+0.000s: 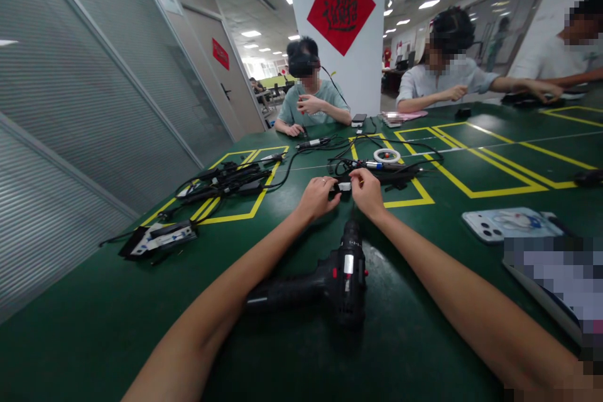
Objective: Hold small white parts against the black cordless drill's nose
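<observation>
Both my hands are over the green table, close together. My left hand has its fingers and thumb curled round one side of a small black part with a white block. From the other side my right hand pinches with thumb and forefinger, right at the part's edge; what sits between those fingertips is too small to make out. A black cordless drill lies on its side between my forearms, its chuck pointing at my hands. Just behind my hands is a heap of black cables and parts.
On the left lie bundled black cables and a black packet with white strips. A white ring is behind my right hand. A phone rests at right. Yellow tape marks the table. Several people sit beyond.
</observation>
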A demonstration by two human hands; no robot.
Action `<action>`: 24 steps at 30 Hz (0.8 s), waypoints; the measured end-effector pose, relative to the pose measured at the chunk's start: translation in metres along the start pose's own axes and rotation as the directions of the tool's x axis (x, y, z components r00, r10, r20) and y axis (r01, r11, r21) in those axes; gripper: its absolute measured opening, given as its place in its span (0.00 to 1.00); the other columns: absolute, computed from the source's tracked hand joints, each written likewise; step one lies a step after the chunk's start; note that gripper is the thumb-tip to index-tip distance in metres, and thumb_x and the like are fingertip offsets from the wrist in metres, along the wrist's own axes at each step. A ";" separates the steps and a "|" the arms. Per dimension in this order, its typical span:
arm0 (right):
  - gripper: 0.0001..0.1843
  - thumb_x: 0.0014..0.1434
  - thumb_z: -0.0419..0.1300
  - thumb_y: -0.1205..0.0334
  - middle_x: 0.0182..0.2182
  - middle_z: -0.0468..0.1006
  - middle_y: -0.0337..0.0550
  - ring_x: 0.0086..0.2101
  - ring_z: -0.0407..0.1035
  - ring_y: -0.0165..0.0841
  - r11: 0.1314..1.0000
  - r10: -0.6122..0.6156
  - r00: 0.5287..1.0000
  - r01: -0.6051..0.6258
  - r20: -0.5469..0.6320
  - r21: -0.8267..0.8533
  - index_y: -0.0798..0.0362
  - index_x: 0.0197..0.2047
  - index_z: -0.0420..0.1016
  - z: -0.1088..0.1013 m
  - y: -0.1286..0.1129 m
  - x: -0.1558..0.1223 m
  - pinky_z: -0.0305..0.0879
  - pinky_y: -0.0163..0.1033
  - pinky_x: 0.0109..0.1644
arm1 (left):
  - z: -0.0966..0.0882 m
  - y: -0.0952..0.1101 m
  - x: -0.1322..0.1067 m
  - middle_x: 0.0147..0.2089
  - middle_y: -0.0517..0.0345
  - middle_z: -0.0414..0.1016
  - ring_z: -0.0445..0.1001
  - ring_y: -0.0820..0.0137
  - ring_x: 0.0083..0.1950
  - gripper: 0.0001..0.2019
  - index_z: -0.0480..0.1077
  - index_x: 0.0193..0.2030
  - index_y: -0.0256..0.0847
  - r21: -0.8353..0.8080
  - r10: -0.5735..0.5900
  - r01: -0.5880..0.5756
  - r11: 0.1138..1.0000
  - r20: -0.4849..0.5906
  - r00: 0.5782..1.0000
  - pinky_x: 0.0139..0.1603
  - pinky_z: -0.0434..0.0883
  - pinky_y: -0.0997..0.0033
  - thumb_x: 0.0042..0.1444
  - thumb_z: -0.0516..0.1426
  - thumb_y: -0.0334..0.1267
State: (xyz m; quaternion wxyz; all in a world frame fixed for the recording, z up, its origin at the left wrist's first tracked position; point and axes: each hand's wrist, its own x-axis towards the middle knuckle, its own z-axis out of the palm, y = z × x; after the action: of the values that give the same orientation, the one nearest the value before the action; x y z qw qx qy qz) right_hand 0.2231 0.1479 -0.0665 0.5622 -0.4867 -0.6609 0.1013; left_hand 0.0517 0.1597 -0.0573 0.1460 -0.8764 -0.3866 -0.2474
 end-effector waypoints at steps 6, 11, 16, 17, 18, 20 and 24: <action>0.30 0.50 0.55 0.68 0.54 0.68 0.51 0.54 0.63 0.38 0.982 -0.117 0.980 0.090 0.160 0.168 0.55 0.59 0.61 0.018 -0.020 0.003 0.59 0.45 0.60 | -0.011 0.003 -0.005 0.61 0.44 0.63 0.60 0.57 0.64 0.20 0.65 0.53 0.40 -0.096 0.028 -0.041 0.995 -0.133 0.991 0.67 0.52 0.46 0.53 0.56 0.39; 0.29 0.51 0.48 0.71 0.44 0.75 0.48 0.43 0.70 0.34 0.963 0.026 0.968 -0.091 0.248 0.254 0.57 0.58 0.63 0.028 -0.020 0.004 0.66 0.40 0.50 | -0.006 0.014 -0.007 0.61 0.42 0.61 0.57 0.57 0.65 0.25 0.61 0.57 0.38 -0.105 0.064 -0.079 0.991 -0.140 0.988 0.69 0.48 0.45 0.51 0.57 0.37; 0.23 0.55 0.44 0.70 0.30 0.75 0.42 0.32 0.70 0.33 0.986 0.079 0.988 -0.097 0.134 0.135 0.57 0.51 0.70 0.013 -0.006 0.006 0.65 0.36 0.40 | -0.001 0.015 -0.013 0.61 0.39 0.58 0.59 0.58 0.63 0.25 0.62 0.56 0.35 -0.208 -0.105 0.059 0.976 -0.221 0.970 0.63 0.60 0.54 0.53 0.58 0.44; 0.22 0.56 0.43 0.69 0.30 0.75 0.43 0.33 0.70 0.33 0.993 0.093 0.992 -0.098 0.080 0.062 0.56 0.49 0.72 0.007 -0.001 0.006 0.64 0.36 0.40 | -0.001 0.012 -0.015 0.60 0.41 0.60 0.61 0.59 0.62 0.20 0.66 0.51 0.37 -0.237 -0.170 0.116 0.965 -0.222 0.960 0.62 0.61 0.55 0.55 0.57 0.45; 0.21 0.57 0.43 0.68 0.30 0.76 0.44 0.33 0.70 0.34 0.992 0.123 0.992 -0.123 0.033 -0.021 0.56 0.47 0.73 0.001 0.005 0.005 0.63 0.36 0.40 | 0.000 0.009 -0.016 0.59 0.44 0.62 0.63 0.60 0.60 0.15 0.70 0.44 0.38 -0.260 -0.234 0.175 0.950 -0.217 0.948 0.62 0.62 0.56 0.56 0.56 0.46; 0.19 0.57 0.45 0.66 0.30 0.77 0.45 0.33 0.71 0.36 0.968 0.177 0.984 -0.171 0.016 -0.184 0.54 0.43 0.76 -0.010 0.017 0.002 0.62 0.37 0.39 | 0.002 0.000 -0.018 0.52 0.50 0.69 0.67 0.62 0.55 0.14 0.71 0.30 0.40 -0.286 -0.336 0.273 0.919 -0.201 0.920 0.60 0.63 0.57 0.60 0.52 0.46; 0.17 0.58 0.46 0.65 0.32 0.80 0.45 0.35 0.72 0.38 0.920 0.236 0.970 -0.206 0.051 -0.332 0.50 0.36 0.78 -0.017 0.030 -0.001 0.60 0.37 0.39 | 0.009 -0.017 -0.020 0.43 0.52 0.74 0.72 0.65 0.46 0.24 0.66 0.19 0.41 -0.295 -0.442 0.375 0.878 -0.202 0.874 0.52 0.67 0.61 0.65 0.43 0.40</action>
State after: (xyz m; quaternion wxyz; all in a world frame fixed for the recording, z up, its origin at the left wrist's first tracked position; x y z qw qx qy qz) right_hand 0.2529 0.1555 -0.0816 0.4292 -0.6390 -0.6338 0.0757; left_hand 0.0304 0.1625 -0.0751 0.0298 -0.7443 -0.5074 -0.4332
